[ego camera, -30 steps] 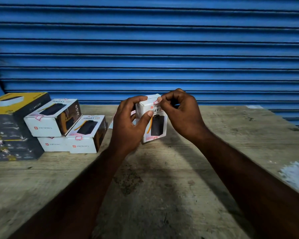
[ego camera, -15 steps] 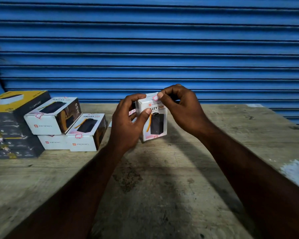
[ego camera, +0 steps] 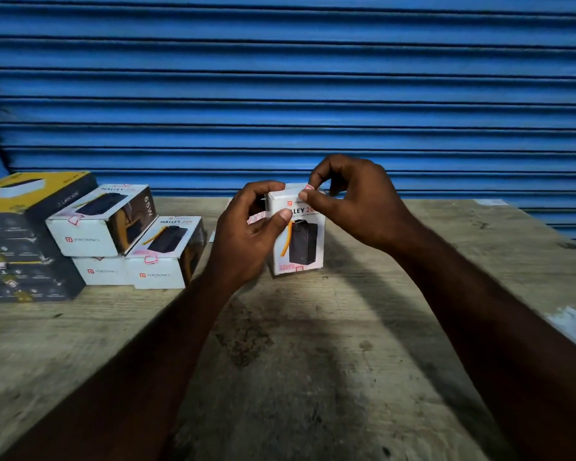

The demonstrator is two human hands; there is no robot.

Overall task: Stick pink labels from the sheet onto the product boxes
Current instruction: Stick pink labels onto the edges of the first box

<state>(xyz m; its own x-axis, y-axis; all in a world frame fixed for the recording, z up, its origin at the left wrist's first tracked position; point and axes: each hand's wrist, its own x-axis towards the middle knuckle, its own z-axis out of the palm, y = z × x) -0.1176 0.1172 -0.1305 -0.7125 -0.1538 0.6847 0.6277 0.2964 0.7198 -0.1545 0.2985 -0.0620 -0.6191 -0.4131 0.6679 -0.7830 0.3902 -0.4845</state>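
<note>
Left hand (ego camera: 246, 234) grips box (ego camera: 301, 247) steady, right hand (ego camera: 353, 201) pinches label (ego camera: 308, 188), seemingly at its top edge: lay flat, rub outward.

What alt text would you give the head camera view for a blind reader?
A person's left hand grips a small white cardboard product box upright at a worn wooden table, while the right hand pinches a small pink label at the box's top edge. More white boxes and a black-and-yellow carton are stacked at left, before a blue roller shutter.
</note>
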